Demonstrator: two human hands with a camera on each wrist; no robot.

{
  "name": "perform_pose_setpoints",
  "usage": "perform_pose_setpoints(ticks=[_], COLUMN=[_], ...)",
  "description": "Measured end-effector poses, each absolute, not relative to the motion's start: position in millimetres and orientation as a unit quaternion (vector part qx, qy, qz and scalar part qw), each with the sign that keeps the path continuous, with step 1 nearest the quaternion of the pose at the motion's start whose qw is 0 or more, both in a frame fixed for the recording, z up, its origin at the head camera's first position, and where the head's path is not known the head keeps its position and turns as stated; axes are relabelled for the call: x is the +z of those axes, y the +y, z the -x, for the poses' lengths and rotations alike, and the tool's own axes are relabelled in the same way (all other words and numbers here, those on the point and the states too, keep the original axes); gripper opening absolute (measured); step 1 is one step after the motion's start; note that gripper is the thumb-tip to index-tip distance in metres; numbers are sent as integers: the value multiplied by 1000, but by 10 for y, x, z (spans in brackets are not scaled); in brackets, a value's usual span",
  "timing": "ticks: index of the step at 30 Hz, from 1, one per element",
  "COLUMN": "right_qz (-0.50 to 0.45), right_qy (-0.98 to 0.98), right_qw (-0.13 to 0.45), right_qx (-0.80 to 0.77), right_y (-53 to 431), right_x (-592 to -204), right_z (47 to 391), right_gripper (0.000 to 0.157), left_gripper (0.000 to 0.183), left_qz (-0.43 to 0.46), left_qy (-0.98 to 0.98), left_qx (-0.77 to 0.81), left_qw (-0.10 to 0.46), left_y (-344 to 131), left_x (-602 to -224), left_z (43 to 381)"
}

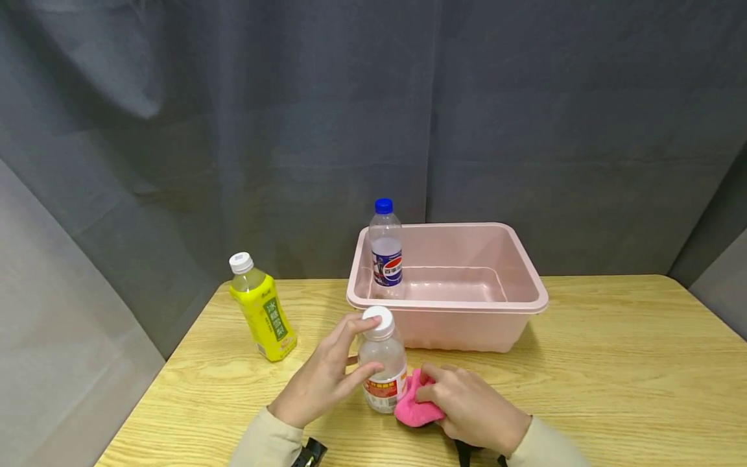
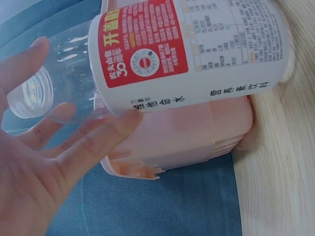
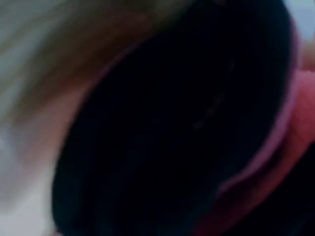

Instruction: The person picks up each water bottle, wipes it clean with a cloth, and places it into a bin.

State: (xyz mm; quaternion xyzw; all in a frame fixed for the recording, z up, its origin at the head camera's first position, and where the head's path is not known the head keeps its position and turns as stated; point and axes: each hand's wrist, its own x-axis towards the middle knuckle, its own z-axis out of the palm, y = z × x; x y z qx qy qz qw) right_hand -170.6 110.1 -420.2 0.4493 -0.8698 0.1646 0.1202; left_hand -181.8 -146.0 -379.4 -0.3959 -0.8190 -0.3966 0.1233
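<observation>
The left hand (image 1: 321, 379) has a loose grip, thumb bent across the near side of a clear bottle (image 1: 390, 357) with its forefinger on the white cap (image 1: 379, 319); the left wrist view shows the other fingers against the bottle's shoulder, beside its red and white label (image 2: 142, 42). The right hand (image 1: 475, 402) has its grip closed, thumb and fingers pinching a bunched pink cloth (image 1: 417, 405) against the bottle's lower right side. The bottle is upright above the near middle of the wooden worktop (image 1: 613, 363); whether its base touches the wood I cannot tell. Just beyond it sits a pink tub (image 1: 461, 329), and a blue-capped bottle (image 1: 387, 263) stands inside at the tub's left end. Farther left, apart from these, a yellow bottle (image 1: 265, 314) stands on the worktop. A dark grey curtain (image 1: 327, 130) hangs along the far side.
</observation>
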Motion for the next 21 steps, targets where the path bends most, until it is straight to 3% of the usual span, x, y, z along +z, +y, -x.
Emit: perform_pose_setpoints(ticks=[10,21], right_qz=[-442,-428], right_qy=[-874,-825], right_qw=[113,288], right_qx=[168,230], right_y=[1100,1093], right_x=[-4234,-3959], right_z=[1714,1671], right_gripper=[33,45], left_gripper=[60,59], left_qz=[399,395], left_qy=[-818,-821], left_qx=[-395,-396], left_qw=[126,116], left_y=[-1458,-1464], left_x=[-3805,-3794], left_z=[1826,1816])
